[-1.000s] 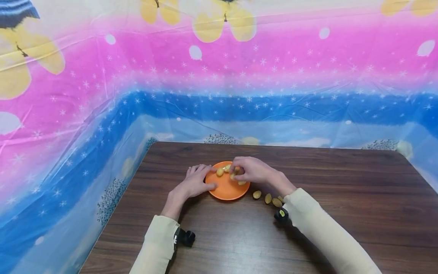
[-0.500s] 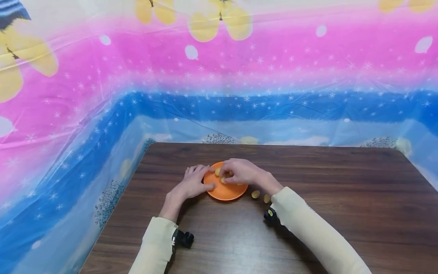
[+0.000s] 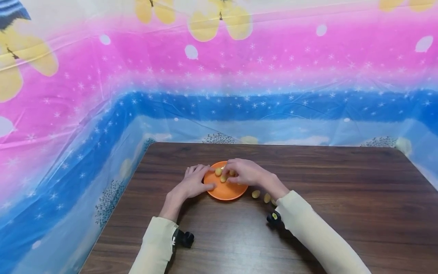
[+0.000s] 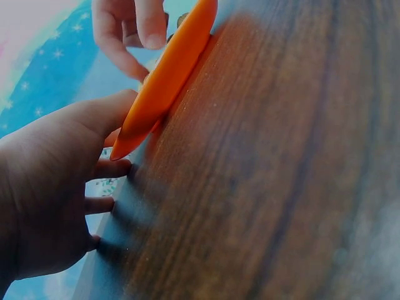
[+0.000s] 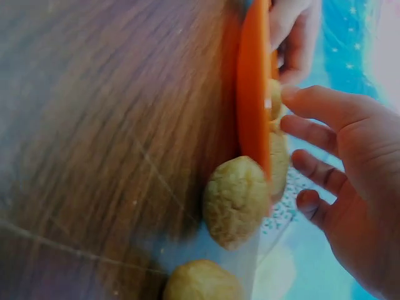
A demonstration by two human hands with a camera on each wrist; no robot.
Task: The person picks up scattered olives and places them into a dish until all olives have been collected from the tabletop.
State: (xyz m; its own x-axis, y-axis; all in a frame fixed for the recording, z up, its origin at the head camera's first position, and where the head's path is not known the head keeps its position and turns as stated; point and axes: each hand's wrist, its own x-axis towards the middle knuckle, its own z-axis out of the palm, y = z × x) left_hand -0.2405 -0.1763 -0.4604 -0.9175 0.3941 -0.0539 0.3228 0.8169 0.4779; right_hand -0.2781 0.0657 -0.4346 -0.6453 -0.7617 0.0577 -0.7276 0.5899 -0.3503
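Observation:
An orange plate (image 3: pixel 228 193) lies on the table with several tan, wrinkled walnuts on it. My left hand (image 3: pixel 191 185) holds the plate's left side, thumb and forefinger at the rim and the other fingers spread on the table. Over the plate's right part is my right hand (image 3: pixel 247 173), its fingers spread and loosely bent. A walnut (image 3: pixel 223 178) rests on the plate right at its fingertips, and another walnut (image 3: pixel 218 172) sits nearer the left hand. The right wrist view shows a walnut (image 5: pixel 236 201) on the table beside the plate. My right hand hides part of the plate's contents.
To the right of the plate, a walnut (image 3: pixel 256 194) and more walnuts lie on the dark wooden table (image 3: pixel 219 236), some behind the right wrist. Black wrist cameras hang under both sleeves. A patterned cloth (image 3: pixel 273 80) rises behind the table's far edge.
My right hand has moved left across the plate, leaving a walnut near its middle, then drawn slightly back to the right. The left hand stays at the plate's rim.

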